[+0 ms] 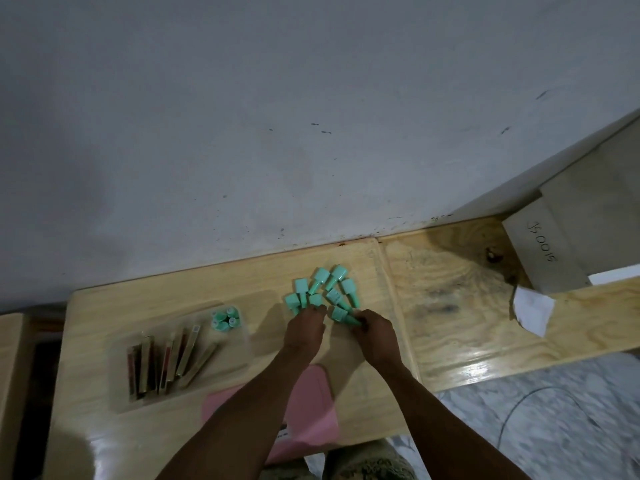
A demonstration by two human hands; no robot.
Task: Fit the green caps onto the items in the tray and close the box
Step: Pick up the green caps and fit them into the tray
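Observation:
A loose pile of green caps (pixel 327 291) lies on the wooden table near the wall. My left hand (pixel 306 327) rests fingers-down at the near edge of the pile, touching caps. My right hand (pixel 375 332) is closed on one green cap (pixel 346 317) at the pile's near right side. To the left, a clear plastic tray (pixel 239 344) holds several gold and red tubes (pixel 166 362) lying side by side, with a few green capped pieces (pixel 225 318) at its far corner. A pink box (pixel 311 410) lies under my forearms, partly hidden.
The grey wall stands just behind the table (pixel 104 434). A rougher plywood board (pixel 450 296) adjoins on the right, with a grey cardboard box (pixel 554 244) and a crumpled white paper (pixel 531 308). Marble-pattern floor and a thin cable show at the lower right.

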